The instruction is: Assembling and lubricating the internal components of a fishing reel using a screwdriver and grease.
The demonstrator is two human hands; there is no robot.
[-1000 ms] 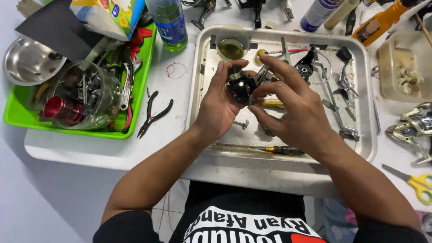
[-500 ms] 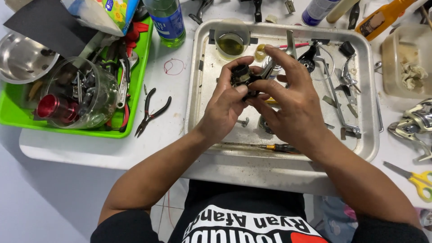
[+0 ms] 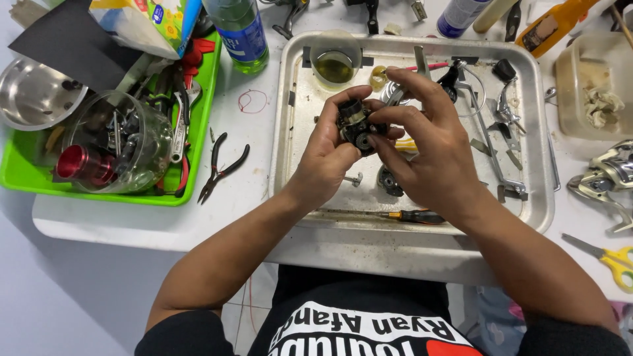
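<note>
The metal tray (image 3: 300,198) sits on the white table (image 3: 132,227) as before. Above it, the right hand (image 3: 428,155) and left hand (image 3: 326,155) still grip the small dark reel mechanism (image 3: 356,124) together, fingers closed around it, held slightly lower in view than half a second ago.

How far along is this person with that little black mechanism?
Already apart: loose metal parts and a small black gear lie in the steel tray. In hand: the left hand cradles the small black mechanical body while the right hand pinches it. Left: those parts remain unattached, and the black-and-orange screwdriver lies unused.
</note>
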